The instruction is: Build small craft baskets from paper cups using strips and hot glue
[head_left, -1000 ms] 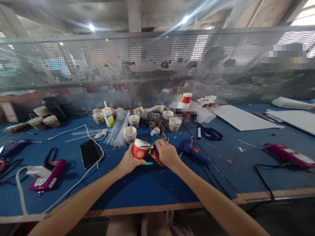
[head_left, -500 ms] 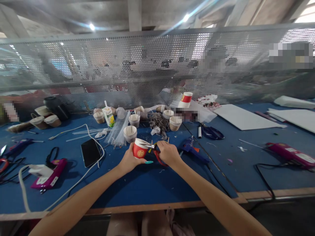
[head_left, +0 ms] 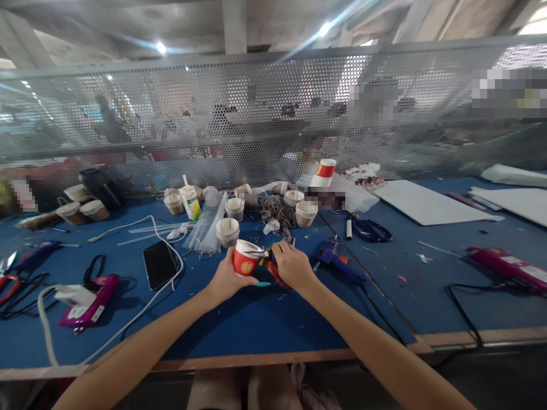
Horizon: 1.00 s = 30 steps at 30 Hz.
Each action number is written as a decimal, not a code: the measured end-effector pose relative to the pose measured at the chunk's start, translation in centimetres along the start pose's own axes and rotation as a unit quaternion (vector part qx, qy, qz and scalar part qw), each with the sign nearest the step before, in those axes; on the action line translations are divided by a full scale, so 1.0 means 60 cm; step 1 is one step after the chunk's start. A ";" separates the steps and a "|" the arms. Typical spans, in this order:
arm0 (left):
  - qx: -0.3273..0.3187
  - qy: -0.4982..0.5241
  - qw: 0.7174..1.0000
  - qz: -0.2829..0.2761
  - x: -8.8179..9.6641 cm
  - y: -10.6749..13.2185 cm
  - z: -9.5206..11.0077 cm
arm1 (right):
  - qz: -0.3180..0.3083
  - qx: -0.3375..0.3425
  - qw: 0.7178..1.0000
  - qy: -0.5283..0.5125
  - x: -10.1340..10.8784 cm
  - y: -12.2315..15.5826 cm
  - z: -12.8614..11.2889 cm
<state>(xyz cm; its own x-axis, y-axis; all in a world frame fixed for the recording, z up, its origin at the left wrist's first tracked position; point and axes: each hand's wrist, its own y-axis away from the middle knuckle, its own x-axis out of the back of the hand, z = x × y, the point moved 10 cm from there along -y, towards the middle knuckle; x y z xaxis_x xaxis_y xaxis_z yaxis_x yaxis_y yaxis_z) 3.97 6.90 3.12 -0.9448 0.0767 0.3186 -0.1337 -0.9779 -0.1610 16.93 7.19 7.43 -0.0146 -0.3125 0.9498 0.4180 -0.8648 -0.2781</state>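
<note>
The cup (head_left: 244, 263) is held above the middle of the bench (head_left: 239, 336), between its front edge and the tubs (head_left: 228, 234) towards the back edge. The left hand (head_left: 226, 279) wraps it, thumb on the front-edge side, probably to brace the wall; the mouth faces up, slightly tipped, which seems to suit the scissors (head_left: 265, 254) at the rim. Apart from it, the right hand (head_left: 291, 265) grips their handles, knuckles up. Whether the blades bite is unclear. Both forearms slant inward from the front edge.
</note>
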 end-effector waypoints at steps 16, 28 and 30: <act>0.007 -0.042 0.999 0.020 0.006 0.004 0.008 | 0.010 -0.021 1.000 -0.014 -0.008 0.003 0.009; 0.005 -0.078 0.997 0.030 0.010 0.007 0.014 | -0.011 -0.015 1.000 -0.010 -0.005 0.003 -0.002; 0.004 -0.078 0.996 0.032 0.011 0.007 0.013 | -0.004 -0.021 1.000 -0.015 -0.004 0.003 0.003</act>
<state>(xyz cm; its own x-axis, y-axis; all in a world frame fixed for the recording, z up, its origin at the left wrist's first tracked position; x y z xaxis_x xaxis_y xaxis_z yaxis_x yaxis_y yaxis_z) 3.51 6.42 3.98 -0.8936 -0.0166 0.4486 -0.0714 -0.9814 -0.1784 17.20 7.17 7.18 0.0090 -0.2946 0.9556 0.3788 -0.8834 -0.2759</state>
